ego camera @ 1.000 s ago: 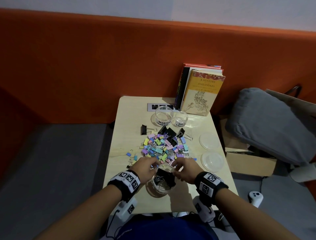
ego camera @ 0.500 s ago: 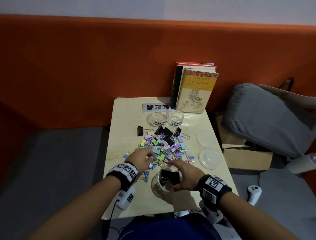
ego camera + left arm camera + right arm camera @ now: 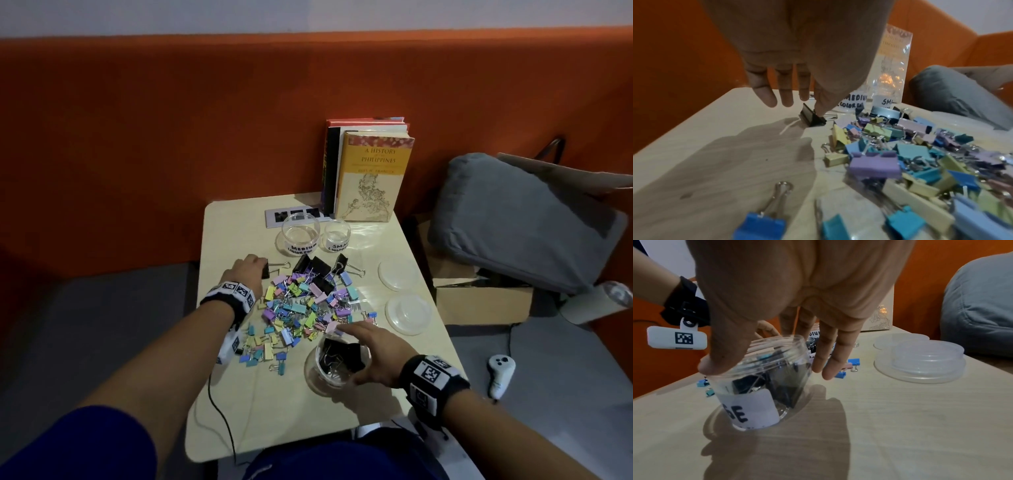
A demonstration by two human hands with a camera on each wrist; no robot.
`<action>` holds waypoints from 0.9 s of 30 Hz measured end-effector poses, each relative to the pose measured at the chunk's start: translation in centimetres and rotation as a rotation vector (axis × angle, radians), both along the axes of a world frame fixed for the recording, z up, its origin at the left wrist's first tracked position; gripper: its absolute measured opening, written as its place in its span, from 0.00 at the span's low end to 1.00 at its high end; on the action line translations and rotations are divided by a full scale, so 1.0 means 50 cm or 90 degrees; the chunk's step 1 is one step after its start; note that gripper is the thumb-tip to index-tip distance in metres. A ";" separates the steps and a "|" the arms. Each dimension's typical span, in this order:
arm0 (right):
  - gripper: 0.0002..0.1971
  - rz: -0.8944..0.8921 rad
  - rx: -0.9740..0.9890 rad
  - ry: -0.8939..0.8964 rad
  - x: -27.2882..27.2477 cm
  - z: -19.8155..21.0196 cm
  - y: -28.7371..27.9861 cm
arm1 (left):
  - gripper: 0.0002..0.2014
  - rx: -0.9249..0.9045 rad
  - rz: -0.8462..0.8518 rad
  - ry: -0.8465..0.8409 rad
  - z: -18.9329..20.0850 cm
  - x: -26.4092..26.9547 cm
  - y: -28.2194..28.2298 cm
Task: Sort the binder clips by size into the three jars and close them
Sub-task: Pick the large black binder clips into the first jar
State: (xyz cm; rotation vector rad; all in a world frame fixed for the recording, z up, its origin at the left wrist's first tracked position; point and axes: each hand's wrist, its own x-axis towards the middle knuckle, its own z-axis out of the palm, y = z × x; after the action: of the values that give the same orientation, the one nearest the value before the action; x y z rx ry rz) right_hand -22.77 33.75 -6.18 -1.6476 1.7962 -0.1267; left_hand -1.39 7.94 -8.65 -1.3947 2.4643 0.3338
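Now the open left hand (image 3: 245, 274) is touching the far black clip (image 3: 812, 119); pinch its body while the right hand (image 3: 376, 353) is gripping the jar (image 3: 764, 402).

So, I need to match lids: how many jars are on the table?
3. The large jar is near the front edge, held by the right hand; the medium jar and small jar stand side by side before the books.

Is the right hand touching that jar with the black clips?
Touching. In the right wrist view, the right hand lays its thumb against the large jar.
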 end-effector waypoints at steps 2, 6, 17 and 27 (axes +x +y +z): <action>0.52 -0.001 0.009 -0.006 -0.002 -0.003 -0.005 | 0.38 0.027 -0.026 -0.046 -0.009 -0.007 -0.015; 0.52 -0.010 0.012 -0.022 -0.006 -0.015 -0.009 | 0.40 0.032 -0.063 -0.098 -0.024 -0.018 -0.025; 0.52 -0.023 0.015 -0.044 -0.010 -0.020 -0.007 | 0.22 -0.027 0.036 0.042 -0.043 0.011 -0.022; 0.53 -0.037 0.013 -0.064 -0.004 -0.014 -0.007 | 0.26 0.046 -0.031 0.334 0.063 0.025 0.097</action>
State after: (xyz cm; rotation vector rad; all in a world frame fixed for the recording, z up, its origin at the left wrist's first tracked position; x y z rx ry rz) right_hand -22.95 33.40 -6.85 -1.5473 1.7642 -0.2132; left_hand -0.12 12.77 -5.52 -1.3466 2.8469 0.8637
